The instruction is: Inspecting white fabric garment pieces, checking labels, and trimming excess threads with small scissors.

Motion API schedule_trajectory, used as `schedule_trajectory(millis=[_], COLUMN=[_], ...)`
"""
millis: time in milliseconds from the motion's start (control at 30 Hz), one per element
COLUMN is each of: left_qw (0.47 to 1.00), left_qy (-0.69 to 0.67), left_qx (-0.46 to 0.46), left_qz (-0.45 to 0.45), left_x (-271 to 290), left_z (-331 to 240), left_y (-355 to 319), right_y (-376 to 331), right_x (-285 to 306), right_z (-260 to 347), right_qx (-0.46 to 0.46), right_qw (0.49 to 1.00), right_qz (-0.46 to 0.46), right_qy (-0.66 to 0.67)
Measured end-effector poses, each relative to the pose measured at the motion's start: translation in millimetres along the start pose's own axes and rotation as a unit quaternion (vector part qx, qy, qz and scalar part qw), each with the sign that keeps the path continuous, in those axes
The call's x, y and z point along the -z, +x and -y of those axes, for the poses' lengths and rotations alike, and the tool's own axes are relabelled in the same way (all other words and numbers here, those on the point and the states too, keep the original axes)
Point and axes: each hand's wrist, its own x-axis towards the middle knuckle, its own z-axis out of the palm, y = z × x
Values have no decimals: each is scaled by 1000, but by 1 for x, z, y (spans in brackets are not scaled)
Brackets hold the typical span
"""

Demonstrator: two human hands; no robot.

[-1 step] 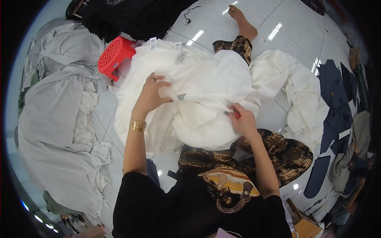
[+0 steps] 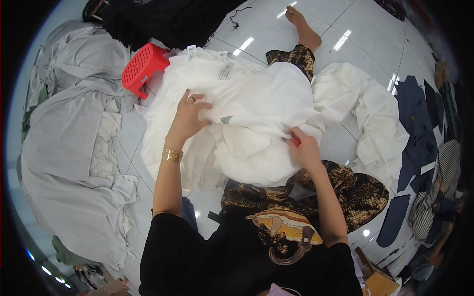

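Note:
A large heap of white cloth (image 2: 256,93) lies in front of me, over and between my legs. My left hand (image 2: 188,116) rests on its left part, fingers spread and curved, with no cloth visibly pinched. On the right side of the heap, my right hand (image 2: 305,148) is closed around a small red-handled tool (image 2: 295,141); its working end is mostly hidden by my fingers and the cloth. Between the hands, a small grey-green triangular tag (image 2: 226,119) shows on the fabric. White printed labels (image 2: 222,56) stick up along the far edge.
A red plastic stool (image 2: 145,69) stands at the far left of the heap. Large grey cloth piles (image 2: 64,143) cover the left floor. More white cloth (image 2: 375,113) and dark blue pieces (image 2: 416,128) lie at right. Black cloth (image 2: 158,22) is at the back. My bare foot (image 2: 303,32) stretches ahead.
My left fingers have shifted slightly, one lifting a little. The fingers of my right hand have moved slightly, and less of the red handle shows.

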Motion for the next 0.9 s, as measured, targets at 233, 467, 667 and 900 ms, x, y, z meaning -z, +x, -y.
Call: schedule_trajectory(millis=[233,467,667,900], left_qw=[906,928,987,993], left_qy=[-414,-292,-148,-85], left_qx=[80,206,61,20], left_qz=[-41,-104,33,-83], left_x=[26,-3,3,23], left_z=[-22,-34,-53,-7], left_y=[35,59,42,60], right_y=[56,40,5,59], right_x=[92,56,-15,124], right_z=[30,37,13,56], right_qx=[12,-23,37,30], right_qw=[953,975,988,903], right_qz=[-302,-198,-77,-370], right_qy=[10,-102,-126,216])
